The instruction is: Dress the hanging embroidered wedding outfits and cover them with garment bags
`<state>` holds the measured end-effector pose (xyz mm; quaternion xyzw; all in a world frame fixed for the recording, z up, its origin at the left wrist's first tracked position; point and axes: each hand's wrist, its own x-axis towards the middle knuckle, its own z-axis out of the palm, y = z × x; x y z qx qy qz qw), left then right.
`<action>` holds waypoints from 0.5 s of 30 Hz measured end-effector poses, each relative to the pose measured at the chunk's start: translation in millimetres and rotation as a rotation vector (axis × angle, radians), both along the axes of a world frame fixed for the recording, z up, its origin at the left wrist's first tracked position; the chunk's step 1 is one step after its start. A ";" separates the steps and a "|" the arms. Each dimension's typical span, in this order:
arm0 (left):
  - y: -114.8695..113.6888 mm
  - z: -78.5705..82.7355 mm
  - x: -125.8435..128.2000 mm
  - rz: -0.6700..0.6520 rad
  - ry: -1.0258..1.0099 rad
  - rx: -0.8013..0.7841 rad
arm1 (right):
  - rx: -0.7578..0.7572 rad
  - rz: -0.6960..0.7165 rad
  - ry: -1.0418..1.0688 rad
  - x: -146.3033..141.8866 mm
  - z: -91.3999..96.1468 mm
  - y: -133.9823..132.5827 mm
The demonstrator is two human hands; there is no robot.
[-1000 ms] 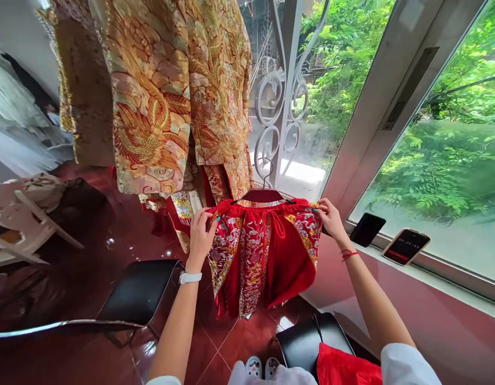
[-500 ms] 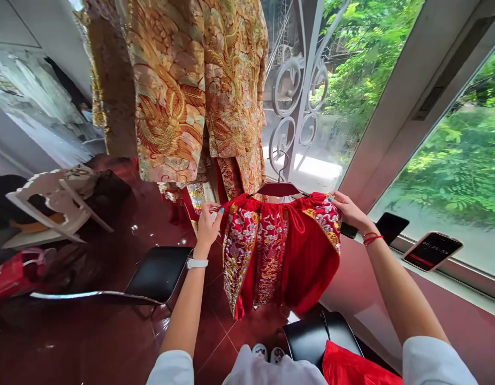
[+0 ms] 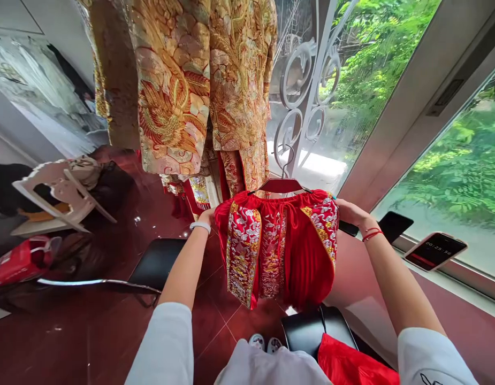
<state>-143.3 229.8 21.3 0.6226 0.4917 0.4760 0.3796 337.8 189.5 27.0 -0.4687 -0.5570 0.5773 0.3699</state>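
Far left; red bag (image 3: 24, 262), contents unclear; right hand (image 3: 350, 212) gripping skirt (image 3: 277, 248)

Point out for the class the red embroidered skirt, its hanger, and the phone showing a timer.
Red embroidered skirt (image 3: 272, 251): head view, on the central front panel.
Hanger (image 3: 282, 185): head view, on the dark red body below the hook.
Phone showing a timer (image 3: 436, 252): head view, on the screen.

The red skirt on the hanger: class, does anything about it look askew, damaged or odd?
The skirt looks lopsided: the embroidered panel beside the right hand slants outward, baring plain red pleats, while the opposite panel hangs nearly straight. No tear or stain shows.
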 end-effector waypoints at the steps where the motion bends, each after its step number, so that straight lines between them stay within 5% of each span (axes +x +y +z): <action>1: 1.0 4.7 1.3 0.015 0.033 0.014 | 0.028 -0.019 0.008 0.9 3.5 -3.6; 4: -1.7 27.3 0.1 0.055 0.074 0.067 | 0.114 -0.107 0.016 2.9 17.6 -13.3; 7: -22.3 41.3 -8.3 0.177 0.241 0.360 | 0.221 -0.222 -0.023 2.5 25.5 -19.7; 10: -55.3 27.0 -18.3 0.276 0.461 0.647 | 0.319 -0.301 -0.078 -0.4 19.1 -23.2; 15: -77.8 -9.0 -26.1 0.257 0.500 0.549 | 0.210 -0.122 -0.070 -0.8 -2.0 -19.1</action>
